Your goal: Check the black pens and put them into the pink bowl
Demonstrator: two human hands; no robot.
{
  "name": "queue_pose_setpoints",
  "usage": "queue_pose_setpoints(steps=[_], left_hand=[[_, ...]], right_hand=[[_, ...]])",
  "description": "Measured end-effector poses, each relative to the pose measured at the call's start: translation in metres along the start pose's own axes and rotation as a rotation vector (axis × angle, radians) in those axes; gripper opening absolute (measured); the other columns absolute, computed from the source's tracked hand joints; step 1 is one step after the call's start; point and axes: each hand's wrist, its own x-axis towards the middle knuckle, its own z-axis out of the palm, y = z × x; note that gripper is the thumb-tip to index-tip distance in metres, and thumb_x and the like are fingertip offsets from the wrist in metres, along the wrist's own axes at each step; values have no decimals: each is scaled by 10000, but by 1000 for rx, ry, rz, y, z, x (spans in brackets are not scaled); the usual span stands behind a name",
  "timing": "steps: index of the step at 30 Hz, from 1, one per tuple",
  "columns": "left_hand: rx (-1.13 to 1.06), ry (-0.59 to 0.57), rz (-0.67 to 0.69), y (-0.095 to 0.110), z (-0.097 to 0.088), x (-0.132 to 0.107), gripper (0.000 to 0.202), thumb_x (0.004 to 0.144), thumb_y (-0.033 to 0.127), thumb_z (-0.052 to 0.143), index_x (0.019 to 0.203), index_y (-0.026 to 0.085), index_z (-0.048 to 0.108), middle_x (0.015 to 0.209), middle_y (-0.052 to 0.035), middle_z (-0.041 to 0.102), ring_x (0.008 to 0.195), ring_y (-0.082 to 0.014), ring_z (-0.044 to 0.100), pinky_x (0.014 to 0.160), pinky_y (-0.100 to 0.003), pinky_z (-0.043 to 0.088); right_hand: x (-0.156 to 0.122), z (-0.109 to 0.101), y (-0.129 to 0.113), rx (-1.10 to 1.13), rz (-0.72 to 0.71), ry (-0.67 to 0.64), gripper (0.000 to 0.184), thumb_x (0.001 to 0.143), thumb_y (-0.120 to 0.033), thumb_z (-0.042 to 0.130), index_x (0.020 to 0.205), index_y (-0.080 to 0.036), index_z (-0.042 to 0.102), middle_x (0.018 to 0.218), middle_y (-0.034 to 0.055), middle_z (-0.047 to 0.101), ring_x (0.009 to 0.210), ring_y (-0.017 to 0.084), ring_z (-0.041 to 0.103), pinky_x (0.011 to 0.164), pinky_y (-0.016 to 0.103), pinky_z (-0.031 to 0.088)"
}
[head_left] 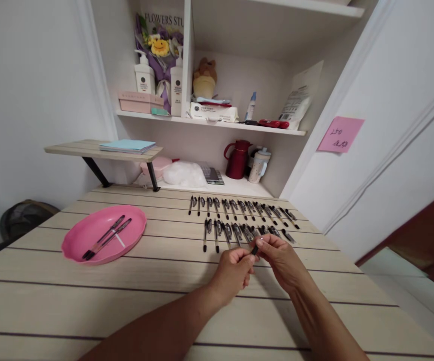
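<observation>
A short black pen part shows between the fingertips of my two hands, with most of it covered. My left hand pinches it from the left, fingers curled. From the other side, my right hand grips it between thumb and forefinger. Just beyond the hands lies a near row of black pens, each with its cap beside it; my right hand hides some of them. A far row of pens runs behind that one.
On the left, a pink scalloped tray holds two pens and a white strip. A small raised shelf carries blue paper at the back left. Behind the table stand a red jug and a pale cup inside the cabinet.
</observation>
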Motion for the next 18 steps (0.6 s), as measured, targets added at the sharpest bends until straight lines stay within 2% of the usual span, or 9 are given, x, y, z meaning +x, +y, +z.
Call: queue_pose_setpoints(steps=[5,8,10,13,18], left_hand=[[156,44,132,-4,-2,1,203,722,322,508,633,144,549,500,51,413,374,-42,349,371,-185,240],[202,66,176,-1,-2,0,193,709,310,526,664,137,598,503,42,422,398,-54,374,385,-187,263],[180,66,144,2,-2,0,201,703,319,533,705,136,617,506,39,444,395,-53,373,387,-185,264],[125,57,90,6,-2,-1,223,698,345,541,715,133,606,501,39,459,376,-45,359,380,-180,245],[114,45,71,8,-2,-3,216,700,344,541,634,140,569,429,55,408,350,-43,336,369,-180,224]], right_hand=[[-2,1,0,-6,-18,33,276,540,-348,768,576,-188,546,643,7,604,593,136,519,575,272,409],[-6,3,-4,8,-22,34,269,540,-355,769,578,-185,563,720,14,635,619,135,540,610,278,419],[-9,4,-7,50,-11,-10,252,569,-379,750,701,-196,636,835,40,659,714,163,574,663,299,428],[-11,3,-9,147,4,-75,346,599,-398,727,883,-208,675,939,83,661,870,218,577,736,344,428],[-5,2,-1,117,-36,4,264,549,-382,757,729,-200,693,757,51,670,659,171,566,652,326,426]])
